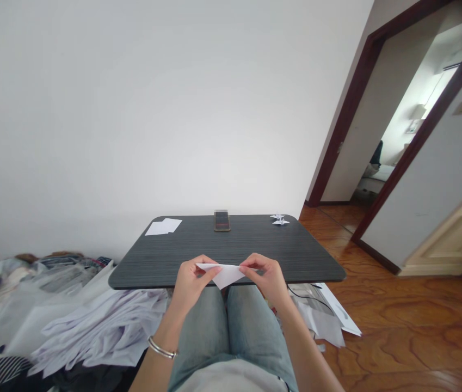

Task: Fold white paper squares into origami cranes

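Note:
A white sheet of paper (227, 275), folded into a triangle with its point downward, is held up at the near edge of the dark table (198, 245). My left hand (192, 280) pinches its left corner between thumb and fingers. At the other corner, my right hand (266, 276) grips the paper the same way. The long folded edge runs level between both hands. Parts of the corners are hidden behind my fingers.
White paper sheets (163, 226) lie at the table's back left. A phone (222, 220) is at the back middle, and small folded paper figures (280, 220) sit back right. Clothes and plastic bags (92, 321) are heaped left; papers (328, 313) lie under the table's right side.

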`<state>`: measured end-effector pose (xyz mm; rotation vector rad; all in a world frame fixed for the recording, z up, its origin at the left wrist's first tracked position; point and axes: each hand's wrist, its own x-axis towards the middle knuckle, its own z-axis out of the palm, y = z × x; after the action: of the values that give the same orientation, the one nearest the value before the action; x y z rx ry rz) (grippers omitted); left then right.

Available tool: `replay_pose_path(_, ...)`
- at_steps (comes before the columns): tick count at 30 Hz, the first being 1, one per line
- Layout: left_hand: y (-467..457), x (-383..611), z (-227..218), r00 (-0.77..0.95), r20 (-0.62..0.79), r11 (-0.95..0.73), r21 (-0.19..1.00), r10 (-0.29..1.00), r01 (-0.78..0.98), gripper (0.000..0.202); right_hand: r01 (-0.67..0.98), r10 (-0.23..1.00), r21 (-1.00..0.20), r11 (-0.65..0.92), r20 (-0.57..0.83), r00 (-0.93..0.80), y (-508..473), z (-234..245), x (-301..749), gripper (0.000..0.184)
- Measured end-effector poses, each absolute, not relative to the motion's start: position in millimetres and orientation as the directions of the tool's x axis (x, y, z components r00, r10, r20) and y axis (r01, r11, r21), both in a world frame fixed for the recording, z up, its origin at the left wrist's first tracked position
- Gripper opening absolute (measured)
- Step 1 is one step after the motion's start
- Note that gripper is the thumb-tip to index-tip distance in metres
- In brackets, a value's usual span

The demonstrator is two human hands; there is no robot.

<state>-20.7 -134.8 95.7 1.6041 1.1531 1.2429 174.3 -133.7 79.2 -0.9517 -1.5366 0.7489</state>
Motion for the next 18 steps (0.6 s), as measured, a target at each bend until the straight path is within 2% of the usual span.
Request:
replay_pose_path(5, -138.0, -7.6, 95.5, 0.168, 0.215, -0.245, 0.952, 0.962, 0.185, 0.024, 0.275, 0.862, -0.817, 0.507, 0.489, -0.134, -139.5, 86.9, 168.5, 0.012)
replay_pose_path(18, -138.5, -9.0, 92.7, 0.104, 0.232, -0.243, 0.964, 0.967, 0.107, 0.027, 0.288, 0.868, -0.820, 0.495, 0.451, -0.209, -138.0, 80.5, 177.7, 0.015)
